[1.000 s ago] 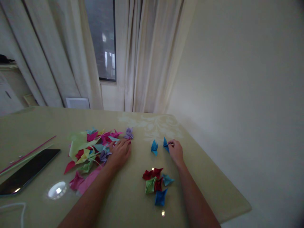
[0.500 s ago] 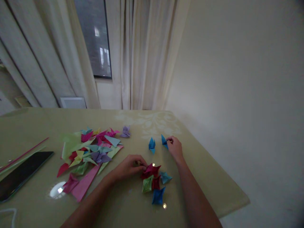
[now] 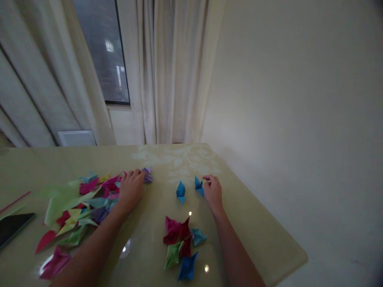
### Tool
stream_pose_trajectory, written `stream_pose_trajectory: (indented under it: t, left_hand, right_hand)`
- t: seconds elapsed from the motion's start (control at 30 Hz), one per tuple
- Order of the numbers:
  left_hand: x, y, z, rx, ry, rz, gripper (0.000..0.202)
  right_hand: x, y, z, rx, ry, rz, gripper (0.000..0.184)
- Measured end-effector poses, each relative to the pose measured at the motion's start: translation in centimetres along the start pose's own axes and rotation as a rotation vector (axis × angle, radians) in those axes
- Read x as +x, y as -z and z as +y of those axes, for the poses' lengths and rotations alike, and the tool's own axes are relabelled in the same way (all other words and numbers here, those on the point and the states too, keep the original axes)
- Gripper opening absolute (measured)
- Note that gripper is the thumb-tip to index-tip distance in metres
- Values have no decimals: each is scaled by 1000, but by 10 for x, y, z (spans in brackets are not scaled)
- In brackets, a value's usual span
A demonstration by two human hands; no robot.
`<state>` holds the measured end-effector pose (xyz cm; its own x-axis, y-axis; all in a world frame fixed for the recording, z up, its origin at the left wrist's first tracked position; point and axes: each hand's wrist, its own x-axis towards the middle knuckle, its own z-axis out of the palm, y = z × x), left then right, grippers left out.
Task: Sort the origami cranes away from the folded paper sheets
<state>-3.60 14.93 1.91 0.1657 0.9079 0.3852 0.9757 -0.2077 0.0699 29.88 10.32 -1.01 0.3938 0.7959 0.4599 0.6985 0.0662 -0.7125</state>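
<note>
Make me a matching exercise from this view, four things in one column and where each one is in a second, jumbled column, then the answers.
1. Left hand
2. Right hand
3. Dark flat device
4. Curtains

A. Behind the table, beside the window
B. Next to a purple folded paper
C. Next to a blue folded paper
D. At the picture's left edge

Pairs: 1-B, 2-C, 3-D, 4-A

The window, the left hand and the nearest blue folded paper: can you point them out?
Window (image 3: 103, 56), head view: on its dark glass.
Left hand (image 3: 131, 189), head view: back of the hand.
Nearest blue folded paper (image 3: 187, 267), head view: middle of its visible side.
</note>
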Motion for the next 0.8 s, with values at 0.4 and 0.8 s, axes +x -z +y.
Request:
stream_pose_trajectory:
  t: [0.4,0.8]
  left_hand:
    - [12,1,-18,-176,-10,-84,33]
    - [16,49,38,-834,-381,-206,21]
  right_hand:
    - [-29,1,-52,431,60,9,23]
    - [-42,-2,-68,453,132,-267,42]
